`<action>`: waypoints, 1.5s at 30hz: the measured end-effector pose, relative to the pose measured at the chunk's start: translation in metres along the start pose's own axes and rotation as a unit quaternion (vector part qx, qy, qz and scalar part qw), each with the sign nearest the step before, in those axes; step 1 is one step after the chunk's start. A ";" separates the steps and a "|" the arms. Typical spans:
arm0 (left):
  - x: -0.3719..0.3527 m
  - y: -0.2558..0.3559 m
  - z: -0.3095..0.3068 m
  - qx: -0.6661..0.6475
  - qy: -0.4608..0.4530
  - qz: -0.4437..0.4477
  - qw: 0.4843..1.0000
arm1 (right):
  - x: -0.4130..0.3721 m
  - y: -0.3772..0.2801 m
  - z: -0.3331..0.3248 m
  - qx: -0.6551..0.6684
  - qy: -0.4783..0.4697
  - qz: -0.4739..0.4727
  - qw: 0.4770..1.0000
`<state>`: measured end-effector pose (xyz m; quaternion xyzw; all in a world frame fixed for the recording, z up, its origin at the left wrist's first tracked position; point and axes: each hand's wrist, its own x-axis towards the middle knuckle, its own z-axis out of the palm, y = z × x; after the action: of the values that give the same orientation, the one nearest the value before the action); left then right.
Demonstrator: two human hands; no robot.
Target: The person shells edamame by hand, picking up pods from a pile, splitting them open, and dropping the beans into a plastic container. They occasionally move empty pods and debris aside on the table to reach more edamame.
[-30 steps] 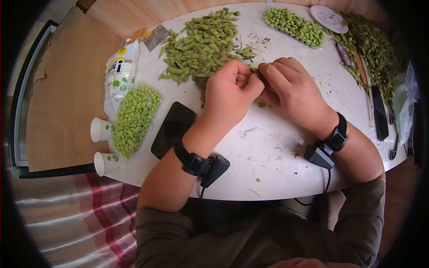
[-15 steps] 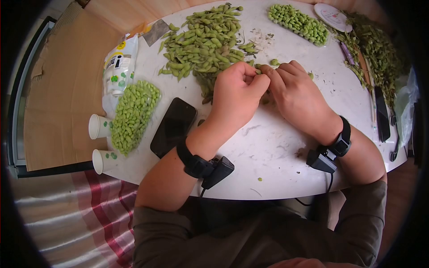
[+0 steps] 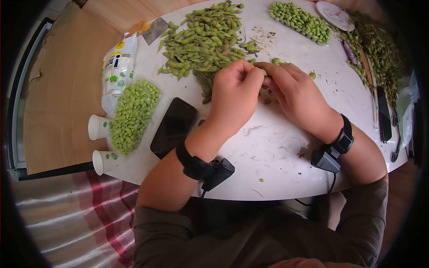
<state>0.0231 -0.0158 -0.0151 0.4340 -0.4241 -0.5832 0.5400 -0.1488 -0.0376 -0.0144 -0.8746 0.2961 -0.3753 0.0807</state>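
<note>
My left hand (image 3: 237, 91) and my right hand (image 3: 297, 91) meet fingertip to fingertip just below the heap of green bean pods (image 3: 205, 40). Between the fingertips a small piece of a green pod (image 3: 264, 72) shows; the fingers hide most of it. Both hands are closed in a pinch around it. A few loose green beans (image 3: 276, 61) lie behind my right hand, and another bean (image 3: 312, 75) is to its right. Dark bits of shell lie on the white table (image 3: 268, 147) under the hands.
A black phone (image 3: 174, 127), a tray of shelled beans (image 3: 135, 117), two paper cups (image 3: 99, 127) and a white packet (image 3: 119, 67) stand left. Another bean tray (image 3: 300, 22), a round lid (image 3: 335, 15), leafy stalks (image 3: 380, 53) and a dark phone-like object (image 3: 383, 114) are right.
My right hand has turned a little, its index finger now stretched over the left fingertips. The left thumb has straightened upward slightly.
</note>
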 end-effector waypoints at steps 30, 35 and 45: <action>0.002 0.012 -0.003 -0.140 0.064 -0.084 0.985 | -0.002 0.014 -0.002 0.131 0.077 0.055 0.987; 0.007 0.013 -0.009 -0.197 -0.008 -0.150 0.969 | -0.004 0.012 -0.001 0.328 0.090 0.249 0.907; 0.005 0.003 -0.003 0.056 -0.031 0.014 0.998 | 0.001 0.013 -0.009 0.282 0.019 0.195 0.939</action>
<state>0.0261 -0.0210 -0.0136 0.4390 -0.4786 -0.5640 0.5101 -0.1607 -0.0481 -0.0126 -0.7336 0.3445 -0.4370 0.3901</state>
